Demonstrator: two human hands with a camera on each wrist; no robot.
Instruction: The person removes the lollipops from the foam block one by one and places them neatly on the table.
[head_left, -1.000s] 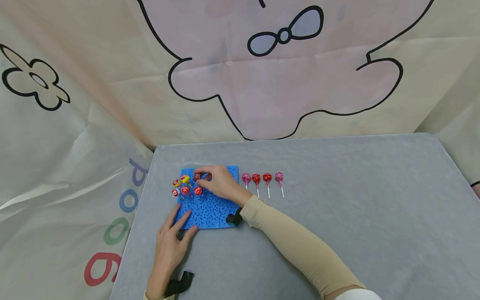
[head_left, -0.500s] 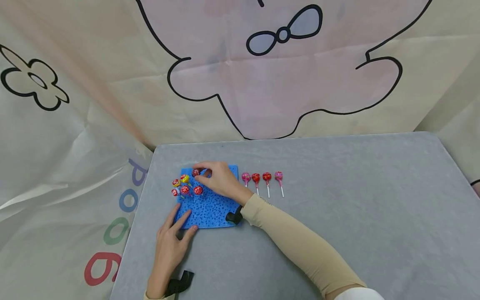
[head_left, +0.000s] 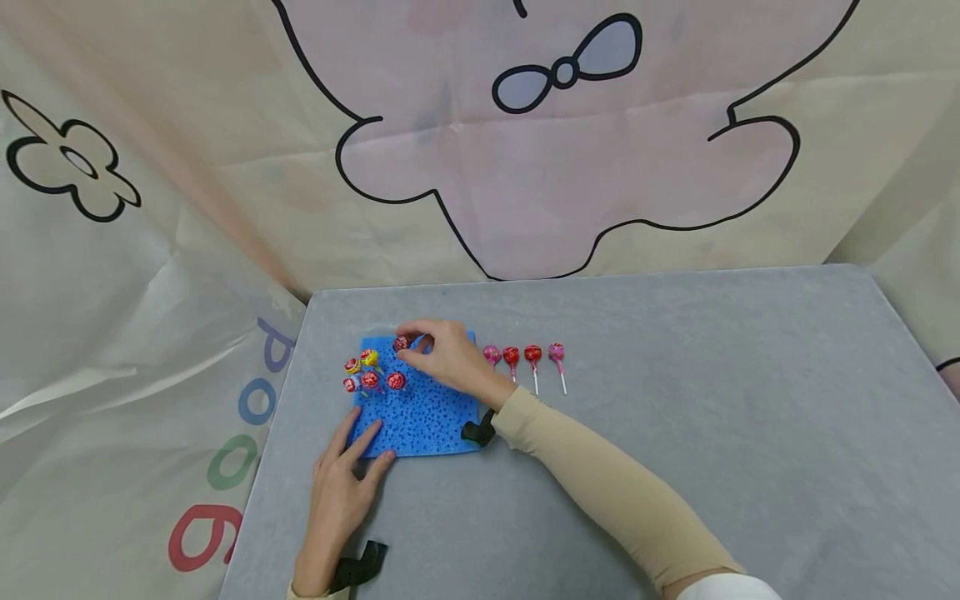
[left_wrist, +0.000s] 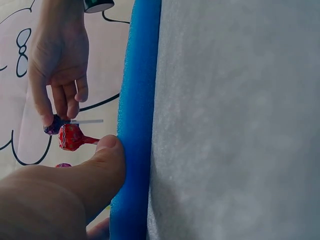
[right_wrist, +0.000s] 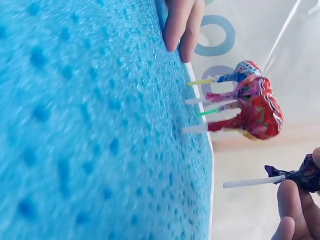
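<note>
A blue foam block (head_left: 420,425) lies on the grey table, pitted with small holes. My right hand (head_left: 453,362) pinches a dark purple lollipop (head_left: 401,342) by its wrapped head, above the block's far part. Its white stick shows bare and apart from the foam in the right wrist view. Several lollipops stand stuck in the block's left side, among them a yellow one (head_left: 369,357) and a red one (head_left: 396,381). My left hand (head_left: 343,492) rests with spread fingers against the block's near left corner, its thumb (left_wrist: 107,155) touching the edge in the left wrist view.
Right of the block several lollipops lie in a row, sticks toward me, including a pink one (head_left: 557,352) and a red one (head_left: 533,354). The grey table (head_left: 675,400) reaches back to a patterned cloth backdrop (head_left: 525,183).
My right hand has moved the purple lollipop away from the standing ones, first toward the block's far edge, then slightly right. The left hand has stayed in place.
</note>
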